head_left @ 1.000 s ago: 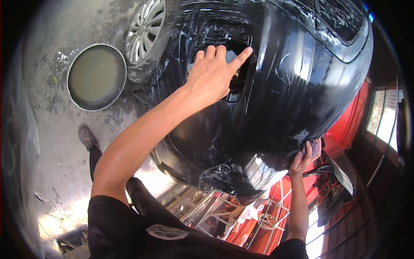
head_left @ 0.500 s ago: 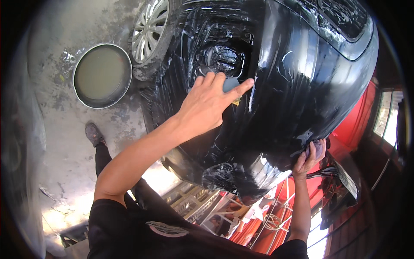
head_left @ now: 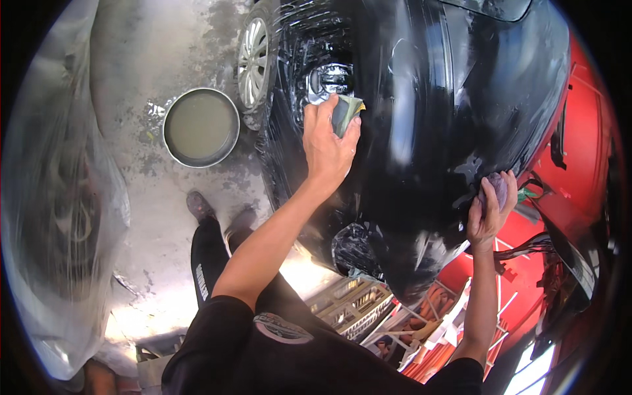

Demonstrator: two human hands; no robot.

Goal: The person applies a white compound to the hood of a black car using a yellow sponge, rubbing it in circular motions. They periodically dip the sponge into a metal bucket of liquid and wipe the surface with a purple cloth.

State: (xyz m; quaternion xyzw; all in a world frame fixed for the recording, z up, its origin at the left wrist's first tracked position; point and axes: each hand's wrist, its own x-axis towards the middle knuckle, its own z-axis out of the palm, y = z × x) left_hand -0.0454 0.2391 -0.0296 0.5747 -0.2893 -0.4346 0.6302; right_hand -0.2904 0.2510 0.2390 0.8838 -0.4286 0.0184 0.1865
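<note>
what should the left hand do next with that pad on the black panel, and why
Probably slide the pad down the wet black panel toward the lower edge. The left hand presses it just beside the headlight, and the glossy stretch below looks untouched by it. The right hand, gripping a small cloth at the panel's edge, seems to steady the panel, so it can stay put.

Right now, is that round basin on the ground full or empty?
Full: the basin holds murky greenish-grey liquid nearly up to its rim.
</note>
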